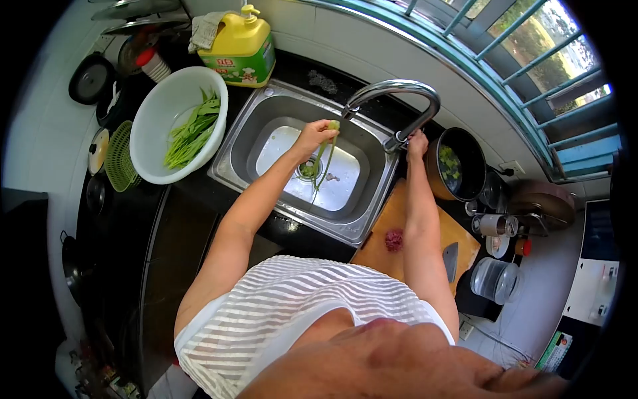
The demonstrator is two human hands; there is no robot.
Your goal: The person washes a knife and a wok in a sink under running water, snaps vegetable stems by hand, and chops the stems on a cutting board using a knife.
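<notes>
Well, from my end the white bowl (145, 130) comes first, with loose greens (195, 136) heaped inside and its rim just beside the sink (232, 161). Next along, the left hand (318, 137) is over the basin, fingers pinched on the top of some green stalks (329, 161) that trail toward the drain. I judge the step to be rinsing these stalks, though I make out no stream of water. The next move, I'd say, calls for keeping that pinch and the stalks under the spout of the tap (393, 88). The right hand (417, 144) is curled at the tap's base, perhaps on a lever; I can't tell its grip. I have free space across the basin floor, inside the metal rim. Rightward it gets tight: the dark pot (435, 174) sits just beside that hand, and the cutting board (435, 229) with its knife (450, 262) lies by the forearm.
</notes>
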